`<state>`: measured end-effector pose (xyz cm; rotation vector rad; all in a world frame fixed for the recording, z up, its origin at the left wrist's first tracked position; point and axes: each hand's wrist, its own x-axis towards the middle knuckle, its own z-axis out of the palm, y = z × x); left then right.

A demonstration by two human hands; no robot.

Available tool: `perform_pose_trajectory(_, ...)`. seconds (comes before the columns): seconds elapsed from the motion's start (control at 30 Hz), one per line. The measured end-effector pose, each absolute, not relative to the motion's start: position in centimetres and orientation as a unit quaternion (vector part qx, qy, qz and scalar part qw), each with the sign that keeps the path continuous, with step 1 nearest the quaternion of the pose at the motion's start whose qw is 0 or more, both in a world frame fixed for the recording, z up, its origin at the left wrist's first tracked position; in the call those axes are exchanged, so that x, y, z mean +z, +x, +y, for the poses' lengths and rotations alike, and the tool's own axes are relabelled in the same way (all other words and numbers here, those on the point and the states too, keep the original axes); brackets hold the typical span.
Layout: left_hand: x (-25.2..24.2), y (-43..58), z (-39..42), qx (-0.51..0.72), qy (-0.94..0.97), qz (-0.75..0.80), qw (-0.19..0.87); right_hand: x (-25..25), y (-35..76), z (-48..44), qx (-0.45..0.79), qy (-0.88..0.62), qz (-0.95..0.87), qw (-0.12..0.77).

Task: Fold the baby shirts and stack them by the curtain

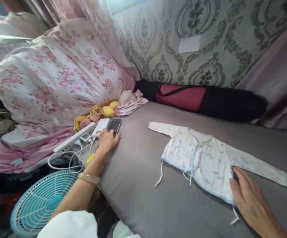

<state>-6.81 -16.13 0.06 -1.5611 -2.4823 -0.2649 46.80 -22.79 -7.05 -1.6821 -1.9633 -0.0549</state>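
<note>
A small white baby shirt point(208, 158) with pale blue trim and tie strings lies spread flat on the grey bed surface point(138, 172). My right hand point(250, 198) rests flat on the shirt's lower hem, fingers stretched out. My left hand point(107, 138) reaches to the bed's left edge and lies on a dark phone point(115, 125), fingers curled over its lower end. A white power bank point(100, 127) sits right beside the phone.
A white power strip point(73, 138) with cables lies at the left edge. A teal fan point(37, 201) stands below it. A floral quilt point(59, 76) is piled at the left, with yellow plush toys point(108, 110). A red and black rolled bag point(203, 99) lies along the wall.
</note>
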Motion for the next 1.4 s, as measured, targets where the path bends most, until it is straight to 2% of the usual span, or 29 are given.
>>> perform_pose_trajectory(0.07,0.2,-6.5,-15.8,-0.126,-0.518,-0.837,0.125,-7.1,47.0,-22.8,-0.016,-0.621,-0.733,0.278)
perform_pose_trajectory(0.23,2.1,-5.2,-15.1,-0.374,-0.451,-0.769,0.255,-6.6,47.8,-22.2,0.013,-0.625,-0.71,0.323)
perform_pose_trajectory(0.37,3.2,-2.4,-14.1,-0.44,-0.515,-0.703,0.215,-4.8,46.8,-21.2,0.003,-0.647,-0.681,0.343)
perform_pose_trajectory(0.53,1.9,4.8,-13.6,-0.373,-0.716,-0.585,0.082,-2.9,43.6,-20.3,0.006,-0.623,-0.713,0.321)
perform_pose_trajectory(0.63,1.1,9.9,-14.3,-0.293,-0.835,-0.466,0.0,-2.2,41.3,-20.1,0.029,-0.611,-0.755,0.237)
perform_pose_trajectory(0.73,0.4,14.2,-15.2,-0.222,-0.897,-0.381,-0.038,-1.5,39.2,-19.9,0.033,-0.605,-0.782,0.149)
perform_pose_trajectory(1.03,-4.8,18.3,-14.9,-0.088,-0.916,-0.392,-0.021,-3.3,36.0,-19.4,0.043,-0.589,-0.804,0.062)
perform_pose_trajectory(1.27,-2.2,17.3,-17.0,-0.102,-0.915,-0.39,0.025,-1.7,36.9,-21.3,0.03,-0.592,-0.801,0.083)
perform_pose_trajectory(1.4,-2.9,16.0,-18.8,-0.08,-0.919,-0.386,0.019,-2.4,38.0,-23.7,0.005,-0.61,-0.787,0.096)
